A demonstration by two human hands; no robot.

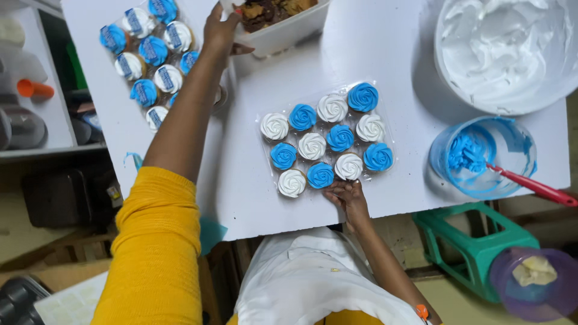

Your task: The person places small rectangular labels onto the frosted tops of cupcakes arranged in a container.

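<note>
Fingers of the right hand (pixel 348 198) press, loosely curled, against the near edge of the clear cupcake tray (pixel 325 139), gripping nothing outright; it sits mid-table, packed with blue and white swirls. Further out, the left hand (pixel 220 30), yellow-sleeved, reaches to the white container (pixel 283 33) of brown pieces, fingers hooked on its rim. Beside it lies a second cupcake tray (pixel 147 54).

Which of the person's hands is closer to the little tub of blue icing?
The right hand. It rests at the near edge of the cupcake tray, left of the blue icing tub. The left hand reaches far across the table.
</note>
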